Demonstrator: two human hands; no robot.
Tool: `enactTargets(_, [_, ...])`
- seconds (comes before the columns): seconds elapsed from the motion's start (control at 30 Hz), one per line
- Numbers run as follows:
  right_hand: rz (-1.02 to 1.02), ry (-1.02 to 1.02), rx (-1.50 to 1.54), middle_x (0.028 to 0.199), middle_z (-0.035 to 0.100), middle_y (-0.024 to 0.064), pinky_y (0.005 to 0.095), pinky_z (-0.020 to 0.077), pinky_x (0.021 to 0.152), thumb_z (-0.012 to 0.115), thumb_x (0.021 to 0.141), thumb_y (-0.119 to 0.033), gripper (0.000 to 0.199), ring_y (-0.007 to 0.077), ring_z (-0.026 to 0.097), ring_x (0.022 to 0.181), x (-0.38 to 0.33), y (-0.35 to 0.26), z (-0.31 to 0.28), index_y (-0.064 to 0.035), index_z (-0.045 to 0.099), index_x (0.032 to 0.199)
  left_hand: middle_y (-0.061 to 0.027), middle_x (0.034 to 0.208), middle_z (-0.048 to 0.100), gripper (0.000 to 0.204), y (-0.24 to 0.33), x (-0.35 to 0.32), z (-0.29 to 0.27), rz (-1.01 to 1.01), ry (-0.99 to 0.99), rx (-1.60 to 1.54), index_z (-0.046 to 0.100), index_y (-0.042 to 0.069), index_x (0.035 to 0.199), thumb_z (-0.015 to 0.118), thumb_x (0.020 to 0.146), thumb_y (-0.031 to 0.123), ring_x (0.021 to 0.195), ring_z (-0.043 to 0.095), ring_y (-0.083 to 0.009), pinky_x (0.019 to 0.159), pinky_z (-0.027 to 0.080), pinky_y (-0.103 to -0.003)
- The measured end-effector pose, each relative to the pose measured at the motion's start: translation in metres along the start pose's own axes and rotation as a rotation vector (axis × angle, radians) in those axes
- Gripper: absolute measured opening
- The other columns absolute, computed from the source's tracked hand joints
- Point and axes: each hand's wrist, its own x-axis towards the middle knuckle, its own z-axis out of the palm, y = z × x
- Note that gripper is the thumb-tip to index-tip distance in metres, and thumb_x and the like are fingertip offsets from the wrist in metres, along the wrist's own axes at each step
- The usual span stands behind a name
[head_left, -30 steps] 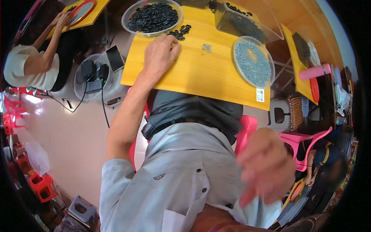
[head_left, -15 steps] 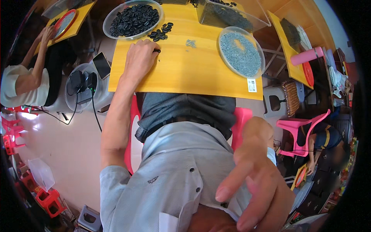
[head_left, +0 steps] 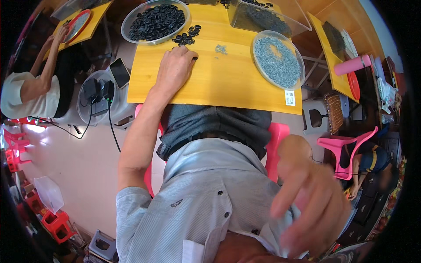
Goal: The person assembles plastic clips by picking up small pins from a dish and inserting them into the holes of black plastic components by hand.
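My left hand (head_left: 174,69) rests on the yellow wooden table (head_left: 228,83), fingers curled. A small black plastic piece (head_left: 194,58) shows at its fingertips; most of it is hidden. Just beyond lies a loose heap of black oval pieces (head_left: 186,38), beside a clear round tub (head_left: 151,42) full of the same kind. Raised in front of my shirt and close to the camera, my right hand (head_left: 313,197) is blurred, its fingers bent but apart and nothing visible in them. A clear round tub (head_left: 302,72) of small silvery metal pieces (head_left: 285,65) stands at the table's right.
A small pile of silvery pieces (head_left: 221,49) lies mid-table. Behind it is a clear rectangular bin (head_left: 263,22) with black pieces. On the left, a phone (head_left: 119,72) and a tub with chargers (head_left: 94,94) sit beside the table. Another person (head_left: 33,92) works at the far left.
My left hand has slid slightly right on the table, the black piece still at its fingers. My right hand has shifted a little right and is more blurred. The whole view has drifted slightly.
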Motion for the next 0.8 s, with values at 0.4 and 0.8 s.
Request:
enactTargets(0.4, [0.968, 0.151, -1.542, 0.090, 0.069, 0.0177, 0.0472, 0.0532, 0.074, 0.060, 0.086, -0.008, 0.012, 0.0381, 0.068, 0.083, -0.123, 0.141, -0.164, -0.0022, 0.070, 0.089, -0.0122, 0.104, 0.064, 0.023, -0.006, -0.002, -0.017, -0.042, -0.047, -0.053, 0.070, 0.008, 0.108, 0.067, 0.085, 0.010, 0.104, 0.060, -0.0309, 0.086, 0.046, -0.043])
enactTargets(0.8, [1.024, 0.169, -1.563, 0.093, 0.070, 0.0128, 0.0442, 0.0527, 0.075, 0.064, 0.089, -0.013, 0.012, 0.0348, 0.067, 0.087, -0.133, 0.157, -0.166, -0.0049, 0.072, 0.093, -0.0154, 0.105, 0.066, 0.019, -0.013, 0.003, -0.023, -0.133, -0.006, -0.138, 0.069, 0.002, 0.103, 0.064, 0.085, 0.000, 0.104, 0.062, -0.0359, 0.088, 0.052, -0.043])
